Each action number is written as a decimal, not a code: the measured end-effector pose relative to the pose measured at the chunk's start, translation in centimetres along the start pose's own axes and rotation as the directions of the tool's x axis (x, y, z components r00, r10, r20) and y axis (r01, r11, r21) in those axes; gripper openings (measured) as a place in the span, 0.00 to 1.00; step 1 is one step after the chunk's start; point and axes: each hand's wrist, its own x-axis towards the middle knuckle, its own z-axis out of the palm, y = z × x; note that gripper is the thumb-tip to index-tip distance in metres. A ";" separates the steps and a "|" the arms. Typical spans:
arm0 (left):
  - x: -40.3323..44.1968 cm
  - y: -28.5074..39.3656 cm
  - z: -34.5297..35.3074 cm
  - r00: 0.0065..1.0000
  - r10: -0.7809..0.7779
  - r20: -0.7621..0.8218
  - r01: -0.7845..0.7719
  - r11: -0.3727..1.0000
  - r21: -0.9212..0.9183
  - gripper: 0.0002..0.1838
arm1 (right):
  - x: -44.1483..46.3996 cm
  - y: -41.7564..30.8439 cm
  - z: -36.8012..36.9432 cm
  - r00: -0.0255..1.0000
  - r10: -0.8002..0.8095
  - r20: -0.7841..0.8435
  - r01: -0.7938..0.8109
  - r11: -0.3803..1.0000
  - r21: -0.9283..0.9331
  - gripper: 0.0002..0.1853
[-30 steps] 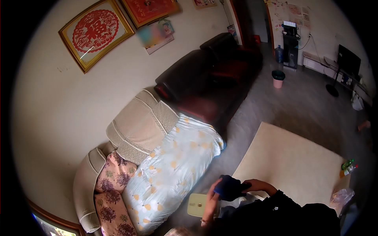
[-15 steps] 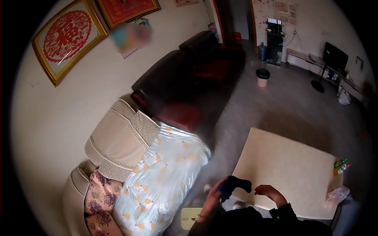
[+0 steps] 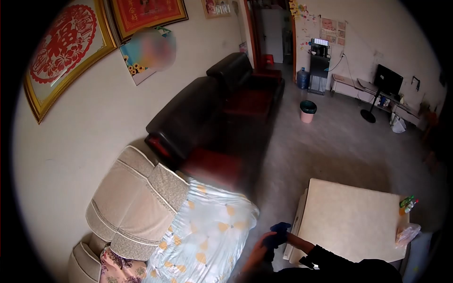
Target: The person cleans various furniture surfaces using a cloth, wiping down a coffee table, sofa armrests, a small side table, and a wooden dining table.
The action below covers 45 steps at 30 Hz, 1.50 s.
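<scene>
A dark blue cloth item [image 3: 280, 229], sock-like in shape, is bunched between my two hands near the bottom centre. My left hand [image 3: 262, 246] is closed round its lower left side. On the right, my right hand [image 3: 293, 239] meets the cloth, its fingertips hidden behind or within the fabric. Both hands are beside the near left edge of a cream-topped table [image 3: 349, 217]. A light blue blanket with yellow prints [image 3: 207, 231] lies to the left of my hands.
Green and orange bottles [image 3: 406, 203] and a plastic bag [image 3: 407, 235] stand at the table's right edge. A dark red leather sofa [image 3: 188, 118] and a beige sofa cushion [image 3: 134, 203] line the wall. A pink bin [image 3: 307, 114] stands on the floor.
My right hand, apart from the blue cloth half a second ago, has come back to it. The hanging cloth is now bunched. The view has shifted, and the table appears lower.
</scene>
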 end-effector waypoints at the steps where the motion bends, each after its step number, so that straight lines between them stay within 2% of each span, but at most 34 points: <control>1: 0.2 0.7 -1.1 1.000 0.001 0.008 -0.001 1.000 -0.012 0.22 | 1.7 -0.8 0.8 1.000 -0.016 0.013 0.015 0.998 0.059 0.23; 3: 0.4 2.2 -3.1 0.990 0.108 0.091 -0.124 0.971 0.205 0.22 | 3.6 -1.8 1.7 0.999 -0.035 0.022 0.032 0.990 0.136 0.23; 4: 0.5 3.0 -3.6 0.979 0.170 0.110 -0.193 0.950 0.246 0.25 | 3.8 -2.3 1.6 0.999 -0.045 0.012 0.042 0.985 0.166 0.23; 7: 1.6 5.2 -4.2 0.983 0.174 0.067 -0.186 0.929 0.321 0.25 | 3.6 -3.4 0.9 0.997 -0.070 -0.019 0.073 0.973 0.217 0.23; 9: 2.7 5.3 -5.4 0.971 0.220 0.098 -0.240 0.919 0.314 0.26 | 2.8 -4.2 0.4 0.997 -0.071 -0.027 0.075 0.972 0.222 0.23; 11: 3.4 7.0 -6.0 0.998 0.054 0.041 -0.061 0.981 0.186 0.29 | 1.9 -5.3 -0.3 0.982 -0.163 -0.098 0.182 0.955 0.234 0.24; 12: 3.4 7.8 -6.2 0.998 0.056 0.033 -0.062 0.980 0.187 0.29 | 2.2 -5.6 -0.8 0.983 -0.159 -0.091 0.177 0.956 0.234 0.24; 14: 3.7 9.2 -6.5 0.999 0.026 0.037 -0.031 0.990 0.140 0.36 | 3.2 -6.1 -1.8 0.984 -0.140 -0.111 0.170 0.925 0.341 0.23; 18: 5.6 9.5 -8.4 0.998 0.038 0.053 -0.045 0.989 0.142 0.33 | 5.9 -9.9 -1.2 0.981 -0.164 -0.102 0.187 0.934 0.304 0.20; 21: 8.0 10.3 -9.5 0.988 0.155 0.013 -0.153 0.957 0.247 0.30 | 10.3 -11.5 -4.0 0.983 -0.133 -0.125 0.171 0.914 0.369 0.16; 23: 9.9 11.7 -9.5 0.996 0.031 -0.083 -0.020 0.991 0.130 0.28 | 12.4 -14.2 -4.9 0.969 -0.131 -0.210 0.194 0.929 0.316 0.13; 24: 11.2 12.1 -9.5 0.984 0.131 -0.117 -0.107 0.976 0.189 0.28 | 13.2 -15.8 -5.5 0.969 -0.140 -0.202 0.200 0.926 0.319 0.13; 25: 12.7 12.7 -9.4 0.984 0.136 -0.117 -0.111 0.974 0.200 0.28 | 13.9 -17.6 -6.4 0.956 -0.165 -0.244 0.236 0.923 0.303 0.14; 27: 15.9 14.2 -9.0 0.952 0.294 -0.086 -0.236 0.882 0.408 0.28 | 14.5 -20.3 -8.1 0.939 -0.194 -0.283 0.277 0.915 0.292 0.15; 28: 18.0 14.4 -8.8 0.953 0.290 -0.089 -0.246 0.909 0.336 0.25 | 15.0 -22.1 -9.2 0.924 -0.172 -0.342 0.285 0.905 0.315 0.14; 29: 20.2 15.3 -8.2 0.950 0.303 -0.080 -0.257 0.899 0.355 0.25 | 15.5 -24.0 -10.2 0.905 -0.150 -0.398 0.297 0.892 0.340 0.14; 31: 23.9 17.4 -6.4 0.970 0.201 -0.138 -0.137 0.919 0.370 0.23 | 15.0 -28.1 -11.7 0.921 -0.164 -0.353 0.300 0.876 0.376 0.14; 32: 26.2 18.0 -6.0 0.952 0.292 -0.088 -0.231 0.879 0.418 0.22 | 15.0 -30.1 -12.9 0.932 -0.170 -0.321 0.295 0.870 0.396 0.14; 35: 33.1 19.1 -5.1 0.941 0.334 -0.044 -0.291 0.871 0.396 0.21 | 15.5 -34.1 -17.7 0.916 -0.214 -0.338 0.343 0.855 0.389 0.13; 37: 36.6 20.4 -4.2 0.940 0.338 -0.040 -0.281 0.838 0.468 0.20 | 16.0 -35.7 -21.3 0.883 -0.275 -0.380 0.416 0.833 0.365 0.12; 41: 43.5 21.3 -4.3 0.919 0.388 -0.067 -0.330 0.851 0.409 0.19 | 15.5 -40.3 -24.8 0.818 -0.407 -0.407 0.549 0.765 0.338 0.09; 43: 46.0 22.8 -4.2 0.913 0.354 -0.203 -0.248 0.876 0.414 0.15 | 16.1 -41.3 -26.8 0.792 -0.423 -0.440 0.583 0.739 0.338 0.09; 45: 48.9 23.4 -4.7 0.903 0.370 -0.219 -0.256 0.871 0.420 0.12 | 17.3 -42.0 -28.4 0.769 -0.440 -0.464 0.613 0.712 0.341 0.08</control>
